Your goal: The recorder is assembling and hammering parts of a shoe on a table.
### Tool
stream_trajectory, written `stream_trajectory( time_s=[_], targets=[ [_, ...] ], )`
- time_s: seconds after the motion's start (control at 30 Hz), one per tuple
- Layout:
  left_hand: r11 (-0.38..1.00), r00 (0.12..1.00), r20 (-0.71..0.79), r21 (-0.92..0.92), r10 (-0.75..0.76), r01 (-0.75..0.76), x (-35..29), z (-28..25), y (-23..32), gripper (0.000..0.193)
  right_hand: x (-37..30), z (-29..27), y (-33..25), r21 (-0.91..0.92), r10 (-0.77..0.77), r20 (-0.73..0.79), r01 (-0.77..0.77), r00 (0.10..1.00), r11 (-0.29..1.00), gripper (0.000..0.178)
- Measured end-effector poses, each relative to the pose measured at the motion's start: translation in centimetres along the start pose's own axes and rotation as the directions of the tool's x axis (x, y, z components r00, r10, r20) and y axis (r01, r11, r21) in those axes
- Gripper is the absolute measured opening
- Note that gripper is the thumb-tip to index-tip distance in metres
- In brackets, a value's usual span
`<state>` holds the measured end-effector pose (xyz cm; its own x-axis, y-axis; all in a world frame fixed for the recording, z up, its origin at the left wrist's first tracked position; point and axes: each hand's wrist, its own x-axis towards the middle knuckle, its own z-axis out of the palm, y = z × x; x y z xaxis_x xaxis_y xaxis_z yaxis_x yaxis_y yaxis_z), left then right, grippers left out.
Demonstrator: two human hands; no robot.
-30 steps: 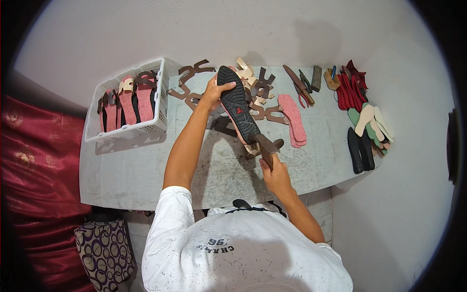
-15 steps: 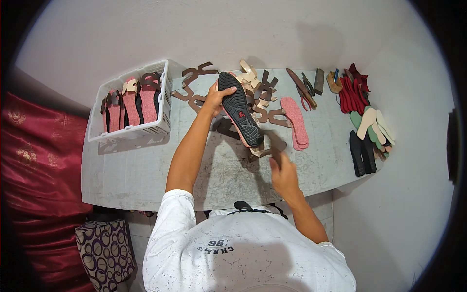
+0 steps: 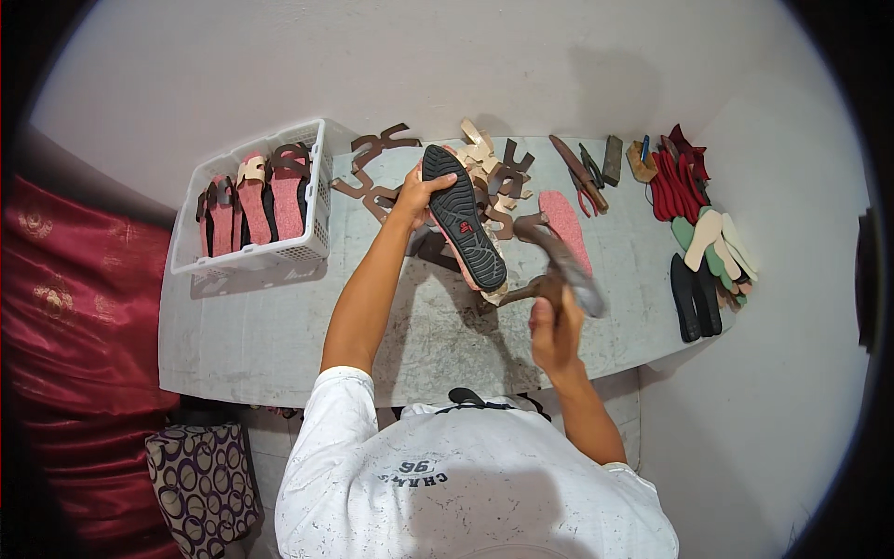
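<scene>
My left hand is closed round one end of a sandal, thumb across its black ridged sole. The sandal is turned underside up, with a pink edge showing along its left side; its top is hidden. To the right, my right hand is closed on a hammer, smeared by motion and held apart from the sole. A pink insole lies partly behind the hammer. Brown strap pieces and beige strap pieces are scattered beyond and around the sandal.
A white plastic basket of sandals stands at the left of the table. At the back right lie a knife, red-handled pliers and a dark block. Red pieces and black soles sit further right.
My right hand has shifted slightly right, and the hammer has swung up and away from the sole's near end. My left hand still holds the sandal in nearly the same place.
</scene>
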<state>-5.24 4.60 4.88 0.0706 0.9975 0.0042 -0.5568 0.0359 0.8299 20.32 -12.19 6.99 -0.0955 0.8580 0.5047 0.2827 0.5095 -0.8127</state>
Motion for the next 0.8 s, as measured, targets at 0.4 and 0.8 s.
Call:
stream_trajectory(
  time_s=[0.4,0.8],
  targets=[
    [0.997,0.996,0.072,-0.042,-0.058,0.061,0.1,1.2,-0.3,0.046,2.7,-1.6,-2.8,0.066,0.43,0.188,-0.449,0.883,0.891,0.029],
    [0.995,0.994,0.051,0.035,-0.098,0.097,0.0,1.7,-1.9,0.05,2.3,-0.3,-1.0,-0.237,0.382,0.152,-0.341,0.912,0.909,0.032]
  ],
)
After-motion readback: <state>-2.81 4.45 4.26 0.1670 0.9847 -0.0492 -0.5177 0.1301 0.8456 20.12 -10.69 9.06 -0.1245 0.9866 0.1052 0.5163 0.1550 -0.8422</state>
